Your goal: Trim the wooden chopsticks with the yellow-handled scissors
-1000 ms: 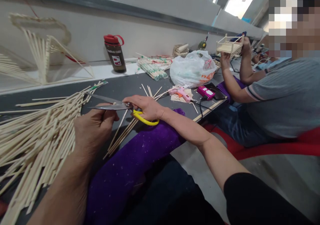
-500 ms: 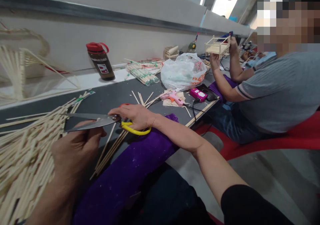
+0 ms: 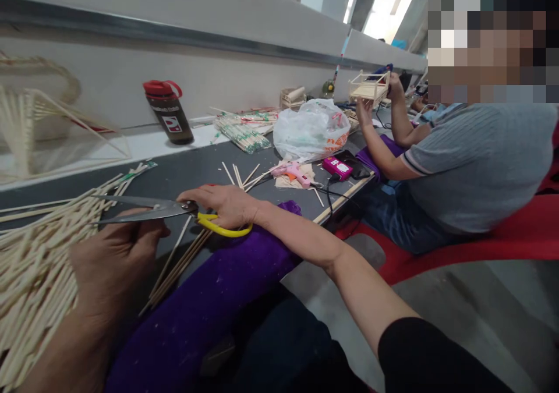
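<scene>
My right hand [image 3: 229, 204] is closed on the scissors [image 3: 213, 223] by their yellow and red handles, with the blades pointing left and parted. Under and beside the blades, my left hand [image 3: 120, 253] is curled with its fingers pressed together; what it holds, if anything, is too small to name. A heap of thin wooden sticks [image 3: 48, 259] lies on the dark table to the left of my left hand. A few more sticks [image 3: 179, 265] lie between my hands and the purple cloth [image 3: 227, 276] at the table's front edge.
On the table [image 3: 196, 169] are a pink glue gun [image 3: 293, 173], a magenta box [image 3: 337, 167], a plastic bag [image 3: 311, 130] and packed sticks [image 3: 244, 134]. A bottle [image 3: 169, 113] stands by the wall. At the right, a seated person holds up a small stick frame [image 3: 369, 87].
The view has shifted slightly, so most things appear a little further left. My right hand keeps its grip on the scissors, and the blades remain parted over my left hand.
</scene>
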`<state>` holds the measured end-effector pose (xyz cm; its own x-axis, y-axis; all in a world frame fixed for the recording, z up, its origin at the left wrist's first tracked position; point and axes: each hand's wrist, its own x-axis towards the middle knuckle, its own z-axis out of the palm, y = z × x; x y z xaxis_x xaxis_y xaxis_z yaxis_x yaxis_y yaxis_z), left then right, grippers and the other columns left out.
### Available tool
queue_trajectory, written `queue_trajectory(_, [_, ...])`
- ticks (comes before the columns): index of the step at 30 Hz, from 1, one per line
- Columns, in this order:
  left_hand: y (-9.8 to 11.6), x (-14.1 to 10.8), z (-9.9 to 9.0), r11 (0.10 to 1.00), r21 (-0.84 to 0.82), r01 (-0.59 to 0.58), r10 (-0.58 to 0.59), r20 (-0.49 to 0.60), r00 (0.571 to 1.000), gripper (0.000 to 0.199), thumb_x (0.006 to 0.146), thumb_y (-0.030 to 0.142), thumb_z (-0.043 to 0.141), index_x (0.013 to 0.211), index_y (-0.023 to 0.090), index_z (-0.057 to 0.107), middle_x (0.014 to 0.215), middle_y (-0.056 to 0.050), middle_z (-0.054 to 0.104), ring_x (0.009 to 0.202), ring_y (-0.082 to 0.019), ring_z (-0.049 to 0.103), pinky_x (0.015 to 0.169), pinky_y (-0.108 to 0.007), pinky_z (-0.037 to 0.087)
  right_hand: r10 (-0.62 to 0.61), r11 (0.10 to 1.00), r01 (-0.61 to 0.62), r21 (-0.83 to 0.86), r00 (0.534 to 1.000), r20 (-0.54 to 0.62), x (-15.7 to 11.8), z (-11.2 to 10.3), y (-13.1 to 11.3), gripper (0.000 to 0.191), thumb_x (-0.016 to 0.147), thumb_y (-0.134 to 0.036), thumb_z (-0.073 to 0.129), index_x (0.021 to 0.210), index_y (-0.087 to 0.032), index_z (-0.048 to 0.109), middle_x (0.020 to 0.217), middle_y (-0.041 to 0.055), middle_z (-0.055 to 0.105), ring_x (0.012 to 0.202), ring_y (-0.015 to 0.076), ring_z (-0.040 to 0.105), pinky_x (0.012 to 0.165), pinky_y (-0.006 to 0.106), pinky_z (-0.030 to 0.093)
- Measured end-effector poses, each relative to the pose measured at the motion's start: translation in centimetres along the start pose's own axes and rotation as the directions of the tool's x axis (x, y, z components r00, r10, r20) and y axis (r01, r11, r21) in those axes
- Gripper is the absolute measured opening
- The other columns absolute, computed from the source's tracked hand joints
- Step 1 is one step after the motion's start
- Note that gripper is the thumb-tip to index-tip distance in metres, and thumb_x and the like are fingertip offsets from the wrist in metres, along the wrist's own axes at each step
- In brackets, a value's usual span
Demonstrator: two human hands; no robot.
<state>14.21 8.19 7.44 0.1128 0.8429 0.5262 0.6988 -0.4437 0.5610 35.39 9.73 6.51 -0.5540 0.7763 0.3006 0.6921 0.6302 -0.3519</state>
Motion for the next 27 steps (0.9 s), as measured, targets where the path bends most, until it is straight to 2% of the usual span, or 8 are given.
queue_trajectory(3, [-0.6,0.0,0.1,1.000,0.006,-0.004,0.004,0.024,1.000,0.020,0.076,0.034,0.055,0.067,0.022,0.068,0.062,0.000,0.068,0.060,-0.018,0.062,0.062,-0.027,0.040,-0.008,1.000,0.008,0.014,1.000,-0.005,0.0,0.2,0.0,0.039,0.095,-0.034,0.054,0.131,-0.023,0.045,0.127,0.0065,0.059,0.109,0.0179,0.057,0.093,0.031,0.045])
queue_trajectory(7, [-0.6,0.1,0.0,0.999,-0.036,-0.023,0.024,0.024,0.999,0.020,0.075,0.032,0.056,0.063,0.020,0.066,0.058,0.000,0.066,0.057,-0.016,0.060,0.061,-0.025,0.039,-0.038,0.999,0.039,0.036,0.999,-0.019,-0.1,0.4,-0.1,0.045,0.093,-0.027,0.054,0.135,-0.019,0.042,0.127,0.0081,0.060,0.104,0.0167,0.058,0.094,0.031,0.045])
queue_trajectory(13, [0.3,-0.5,-0.5,0.975,-0.222,0.001,0.014,0.067,0.998,0.012,0.075,0.023,0.058,0.065,0.018,0.063,0.060,0.001,0.064,0.051,-0.011,0.053,0.054,-0.023,0.038,-0.070,0.996,0.074,0.041,0.993,-0.099,-0.7,0.7,-0.6,0.049,0.082,-0.022,0.059,0.130,-0.016,0.048,0.118,0.0098,0.064,0.095,0.0180,0.058,0.088,0.033,0.047])
queue_trajectory(17, [0.2,-0.7,-0.3,0.882,-0.464,0.085,-0.022,0.138,0.990,0.009,0.081,0.027,0.060,0.078,0.018,0.064,0.064,0.001,0.065,0.044,-0.008,0.049,0.045,-0.021,0.036,-0.073,0.993,0.085,0.076,0.987,-0.145,-1.0,1.0,-0.6,0.048,0.079,-0.024,0.060,0.126,-0.017,0.052,0.110,0.0081,0.065,0.084,0.0160,0.057,0.081,0.032,0.047])
queue_trajectory(20, [0.0,-0.9,-0.2,0.858,-0.509,0.064,-0.020,0.092,0.996,0.010,0.083,0.029,0.063,0.083,0.019,0.065,0.063,0.002,0.065,0.044,-0.007,0.048,0.044,-0.020,0.036,-0.097,0.990,0.114,0.088,0.979,-0.178,-1.1,1.2,-0.7,0.048,0.081,-0.029,0.061,0.127,-0.017,0.052,0.107,0.0077,0.065,0.082,0.0160,0.056,0.079,0.033,0.046])
queue_trajectory(27, [-1.1,-0.9,0.3,0.875,-0.483,-0.028,0.042,0.019,0.999,0.020,0.088,0.034,0.062,0.075,0.020,0.067,0.060,0.001,0.063,0.047,-0.007,0.048,0.046,-0.021,0.035,-0.067,0.994,0.082,0.073,0.980,-0.189,-1.2,1.0,-1.4,0.055,0.081,-0.041,0.066,0.129,-0.019,0.051,0.108,0.0082,0.064,0.086,0.0190,0.057,0.081,0.035,0.046])
